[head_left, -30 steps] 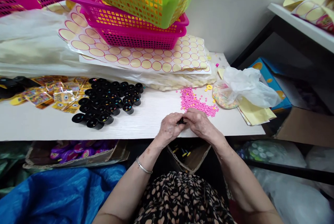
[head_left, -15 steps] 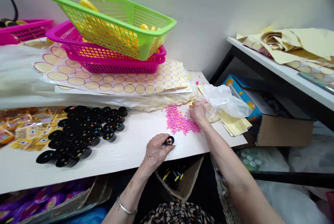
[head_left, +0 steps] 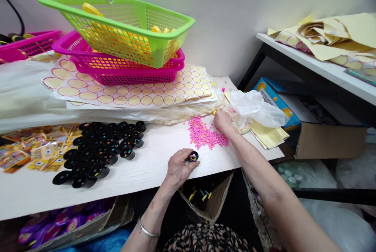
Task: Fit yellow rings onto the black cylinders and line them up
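Near the table's front edge, my left hand (head_left: 179,167) is closed round a small black cup (head_left: 193,156), its thumb and fingers on the sides. Tiny coloured pieces show inside that cup. My right hand (head_left: 224,122) is farther back, fingers curled down beside a spread of small pink pieces (head_left: 202,134) with a few yellow ones among them. Something small and yellow (head_left: 214,113) shows at its fingertips; whether they grip it is hidden. On the left stands a cluster of similar black cups (head_left: 101,150), several with coloured bits inside.
A green basket (head_left: 117,28) of yellow parts sits in a pink basket (head_left: 132,73) on sticker sheets (head_left: 141,93). Yellow printed packets (head_left: 47,150) lie far left. A crumpled plastic bag (head_left: 255,107) is right of my right hand; a shelf (head_left: 317,64) rises beyond. An open carton (head_left: 217,205) is below.
The whole view has shifted slightly. My left hand keeps the black cup in nearly the same spot, and my right hand stays by the pink pieces with its fingers a little more tucked.
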The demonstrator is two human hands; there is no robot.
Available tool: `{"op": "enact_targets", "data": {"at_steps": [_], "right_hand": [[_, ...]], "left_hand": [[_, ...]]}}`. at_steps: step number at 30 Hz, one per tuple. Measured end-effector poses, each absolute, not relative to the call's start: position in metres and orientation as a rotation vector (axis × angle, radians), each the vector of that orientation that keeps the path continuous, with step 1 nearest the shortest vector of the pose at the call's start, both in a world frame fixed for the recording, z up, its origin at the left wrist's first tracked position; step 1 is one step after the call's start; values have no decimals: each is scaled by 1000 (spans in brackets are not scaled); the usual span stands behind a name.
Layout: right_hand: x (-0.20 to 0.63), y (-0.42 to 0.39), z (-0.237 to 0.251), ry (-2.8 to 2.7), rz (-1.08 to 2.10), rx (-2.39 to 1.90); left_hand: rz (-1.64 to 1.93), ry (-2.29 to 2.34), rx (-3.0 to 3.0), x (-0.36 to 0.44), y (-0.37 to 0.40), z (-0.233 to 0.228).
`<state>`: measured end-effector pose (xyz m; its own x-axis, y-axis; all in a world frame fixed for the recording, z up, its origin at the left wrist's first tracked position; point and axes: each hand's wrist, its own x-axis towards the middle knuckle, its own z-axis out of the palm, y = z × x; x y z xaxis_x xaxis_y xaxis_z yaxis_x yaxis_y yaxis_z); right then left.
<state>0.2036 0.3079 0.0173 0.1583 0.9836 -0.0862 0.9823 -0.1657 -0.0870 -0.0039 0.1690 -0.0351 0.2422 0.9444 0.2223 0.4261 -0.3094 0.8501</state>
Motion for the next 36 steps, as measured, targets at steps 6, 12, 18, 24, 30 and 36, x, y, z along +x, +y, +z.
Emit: {"op": "enact_targets", "data": {"at_steps": [6,12,18,24,30,36], "right_hand": [[209,308,22,-2152,250,-2286],[214,317,23,-2154,286,-2257],[222,323,17,-2074,342,-2281],[221,322,19,-2042,296,-2271],[213,268,30,-2099,415,-1790],[179,185,28,-2356,688,-1260]], "left_hand": [[1020,1278,1835,-4,169,-37],[1021,1276,1824,-3,169,-38],[1043,1261,1781,-3,170,-42],[1044,1233,1773,-1,168,-39],[1017,1256,1765,1,167,-37],[1034,1228,1740,2,167,-34]]}}
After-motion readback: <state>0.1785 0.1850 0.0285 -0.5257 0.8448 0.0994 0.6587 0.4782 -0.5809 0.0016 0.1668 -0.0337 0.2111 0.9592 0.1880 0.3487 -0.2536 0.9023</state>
